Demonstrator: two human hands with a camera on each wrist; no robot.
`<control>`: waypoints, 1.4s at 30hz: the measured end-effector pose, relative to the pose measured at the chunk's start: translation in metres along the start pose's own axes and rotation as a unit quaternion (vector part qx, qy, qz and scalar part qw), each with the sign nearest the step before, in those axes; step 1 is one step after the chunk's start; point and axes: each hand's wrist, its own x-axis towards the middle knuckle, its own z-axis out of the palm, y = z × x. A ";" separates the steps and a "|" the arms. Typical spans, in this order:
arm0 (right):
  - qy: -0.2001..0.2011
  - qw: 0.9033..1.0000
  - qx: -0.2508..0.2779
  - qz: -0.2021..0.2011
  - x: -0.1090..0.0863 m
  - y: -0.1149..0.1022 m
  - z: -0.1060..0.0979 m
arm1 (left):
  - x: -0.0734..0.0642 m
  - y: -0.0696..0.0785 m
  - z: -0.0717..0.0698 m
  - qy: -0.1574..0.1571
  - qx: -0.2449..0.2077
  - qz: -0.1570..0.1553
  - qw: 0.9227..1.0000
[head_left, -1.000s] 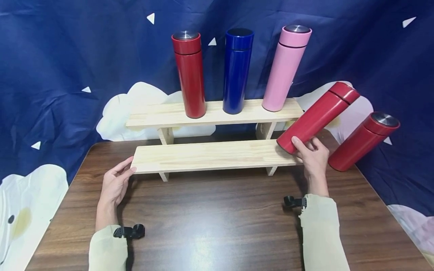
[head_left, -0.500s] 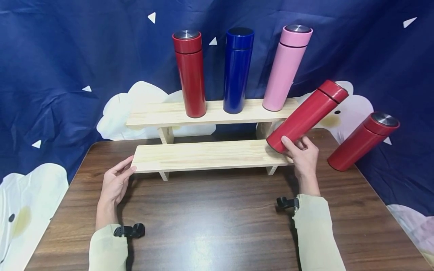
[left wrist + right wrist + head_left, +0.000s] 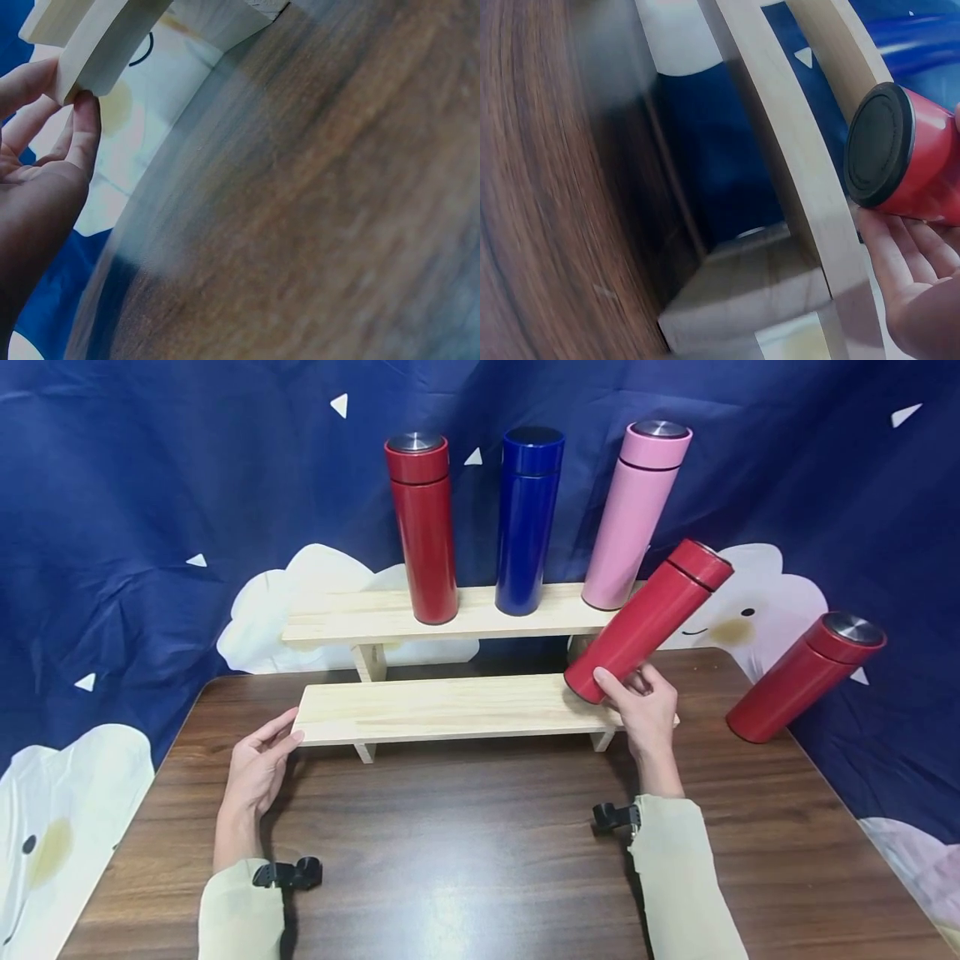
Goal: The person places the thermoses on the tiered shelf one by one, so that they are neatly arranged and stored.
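My right hand [image 3: 643,708] grips a red thermos bottle [image 3: 645,625] near its base, thumb in front. The bottle leans with its top to the upper right, over the right part of the lower step of a wooden shelf [image 3: 450,706]. In the right wrist view the dark round base of the red thermos bottle [image 3: 881,146] shows beside the fingers, apart from the board edge below it. With thumb and fingertips, my left hand [image 3: 255,764] holds the left end of the lower step. The left wrist view shows that board end [image 3: 94,64] between thumb and fingers.
A red bottle [image 3: 431,543], a blue bottle [image 3: 528,527] and a pink bottle [image 3: 633,518] stand on the upper step. Another red bottle [image 3: 802,681] stands on the brown table [image 3: 435,843] at the right. A patterned blue cloth [image 3: 187,468] hangs behind.
My right hand has moved left with the red thermos bottle, from the right end of the lower step further over the board. The left hand has stayed at the board's left end.
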 end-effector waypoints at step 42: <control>-0.100 0.993 -0.058 -0.019 -0.022 0.017 0.074 | 0.000 -0.001 -0.001 -0.005 -0.004 0.004 1.000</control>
